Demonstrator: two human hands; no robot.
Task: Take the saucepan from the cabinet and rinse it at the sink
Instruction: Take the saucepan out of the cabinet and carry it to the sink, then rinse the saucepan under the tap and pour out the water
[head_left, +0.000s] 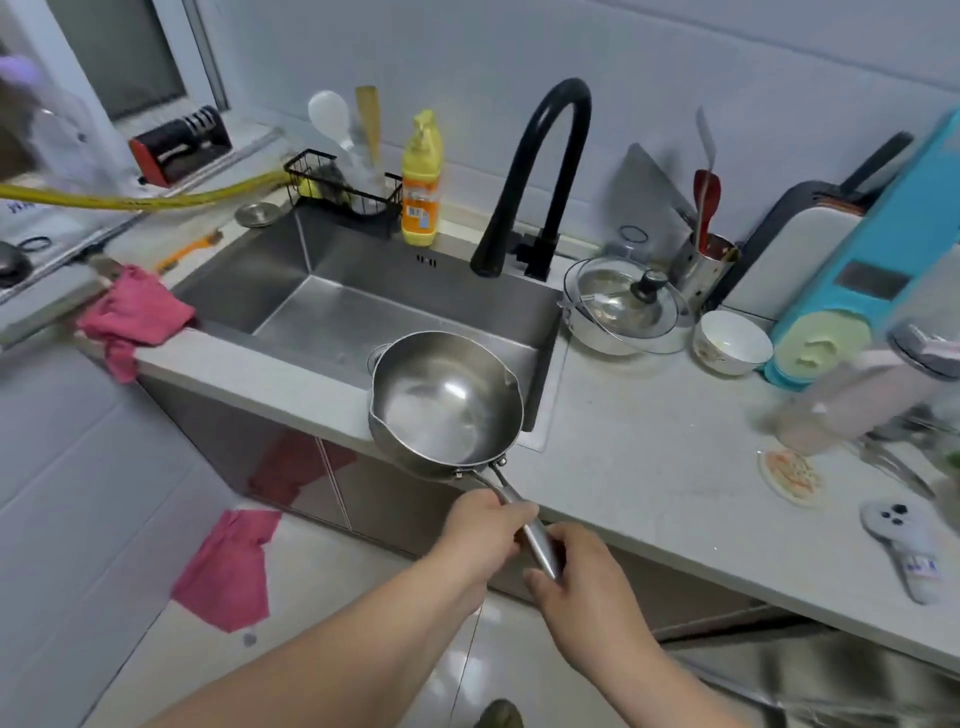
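Head view: the round stainless-steel saucepan (445, 402) is out of the cabinet and held in the air over the front edge of the pale stone counter (639, 441), its bowl partly above the near rim of the rectangular steel sink (358, 296). Both hands are on its long metal handle: the left hand (485, 535) is clenched around the upper part near the rivets, and the right hand (584, 574) has its fingers (540, 579) wrapped round the lower end. The pan looks empty and roughly level.

So the fetching step seems done, and the carry to the sink is in hand. No water can be seen running from the curved black tap (540, 171). The next move probably calls for pushing the pan forward under the spout, then freeing one hand to open the tap.
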